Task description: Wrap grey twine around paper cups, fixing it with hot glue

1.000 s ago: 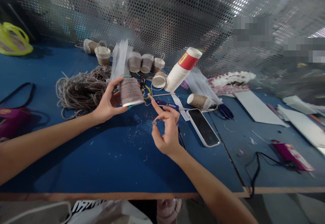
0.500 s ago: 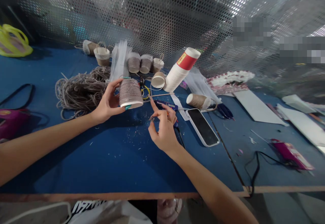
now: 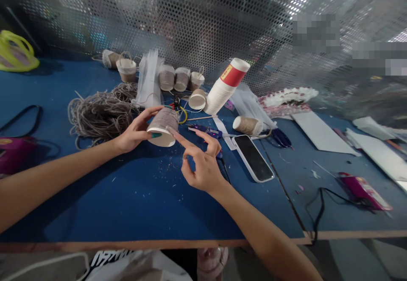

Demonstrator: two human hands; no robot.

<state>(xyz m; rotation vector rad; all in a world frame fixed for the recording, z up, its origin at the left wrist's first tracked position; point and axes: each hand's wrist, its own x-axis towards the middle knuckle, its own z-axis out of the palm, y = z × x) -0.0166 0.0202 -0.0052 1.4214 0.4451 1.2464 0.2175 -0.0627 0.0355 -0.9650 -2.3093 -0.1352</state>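
My left hand point(image 3: 135, 131) grips a paper cup point(image 3: 164, 122) wound with grey-brown cord, its white open mouth tilted toward me. The thumb is at the rim and the other fingers reach round the far side. My right hand point(image 3: 203, 162) is beside the cup with its index finger stretched to the cord near the rim; the other fingers are bent and no object shows in them. Behind my right hand lies a blue glue gun point(image 3: 203, 130). A loose heap of grey-brown cord point(image 3: 100, 113) sits left of the cup.
A tilted stack of white paper cups point(image 3: 222, 90) stands behind, near several cord-wrapped cups point(image 3: 167, 77). A white-cased phone point(image 3: 254, 158) lies to the right. Yellow-handled scissors point(image 3: 182, 114) rest behind the held cup. A perforated metal screen point(image 3: 190, 22) closes the back. Magenta devices point(image 3: 364, 192) lie at both sides.
The cup has tipped so its mouth turns more toward me. My right index finger has moved left to the cup's cord, and the right fingers have spread somewhat.
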